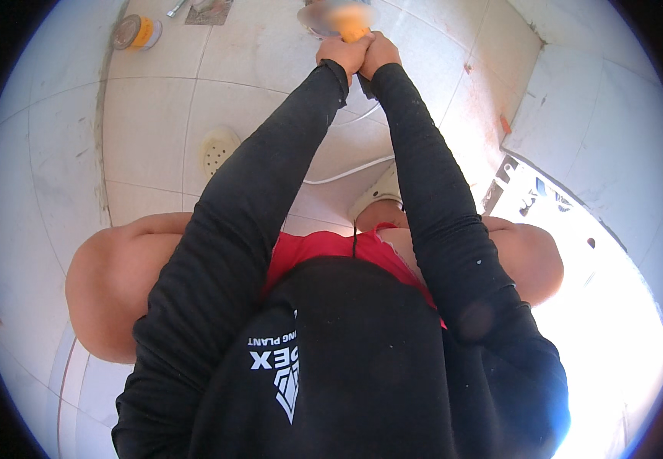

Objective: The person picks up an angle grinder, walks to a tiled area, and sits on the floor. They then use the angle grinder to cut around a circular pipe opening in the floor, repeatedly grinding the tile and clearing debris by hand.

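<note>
Both arms reach straight out to the top of the head view, where an orange angle grinder (353, 32) is held just above the tiled floor. My left hand (342, 56) is closed round its body from the left. Pressed up against it, my right hand (382, 52) closes round the same tool from the right. A round grey-brown disc (318, 17) shows at the grinder's far left side, partly blurred. Much of the tool's body is hidden by my fingers, and a dark end sticks out below them.
A white cord (351, 176) runs over the floor tiles (247, 115) between my feet, which wear pale clogs (219, 150). A round tin (138, 33) lies far left, near a metal tool (175, 8) and a dark square patch (209, 11). Tiled walls (41, 145) rise on both sides.
</note>
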Motion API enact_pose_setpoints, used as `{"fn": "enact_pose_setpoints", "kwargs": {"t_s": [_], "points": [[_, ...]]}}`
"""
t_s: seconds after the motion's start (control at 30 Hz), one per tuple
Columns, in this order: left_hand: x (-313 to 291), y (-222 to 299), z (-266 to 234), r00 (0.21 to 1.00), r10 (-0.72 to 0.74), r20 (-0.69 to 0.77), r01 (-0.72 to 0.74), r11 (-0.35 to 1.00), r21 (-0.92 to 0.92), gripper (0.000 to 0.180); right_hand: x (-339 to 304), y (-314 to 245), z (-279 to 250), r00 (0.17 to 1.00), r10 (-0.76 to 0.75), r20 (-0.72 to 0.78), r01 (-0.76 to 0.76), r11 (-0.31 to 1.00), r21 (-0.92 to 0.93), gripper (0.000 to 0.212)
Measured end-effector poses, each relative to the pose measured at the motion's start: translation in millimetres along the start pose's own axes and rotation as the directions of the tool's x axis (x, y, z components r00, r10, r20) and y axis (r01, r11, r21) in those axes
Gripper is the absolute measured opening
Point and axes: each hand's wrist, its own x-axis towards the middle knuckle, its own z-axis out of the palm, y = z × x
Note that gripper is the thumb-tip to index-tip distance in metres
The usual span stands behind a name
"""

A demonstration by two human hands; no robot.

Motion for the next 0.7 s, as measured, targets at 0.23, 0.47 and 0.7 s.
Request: {"fn": "enact_pose_setpoints", "kwargs": {"t_s": [0.23, 0.47, 0.7], "points": [[7, -6, 0, 1.000, 0.014, -0.024, -0.012, 0.995, 0.101, 0.061, 6, 2, 4, 1.000, -0.014, 0.026, 0.014, 0.999, -0.032, 0.048], [10, -11, -4, 0.997, 0.017, -0.072, -0.009, 0.994, 0.110, 0.061, 8, -3, 6, 0.997, -0.049, 0.054, 0.051, 0.998, -0.035, 0.048], [18, -16, -3, 0.994, 0.008, -0.105, 0.004, 0.993, 0.118, 0.061, 13, -4, 5, 0.994, -0.090, 0.057, 0.093, 0.994, -0.058, 0.047]]}}
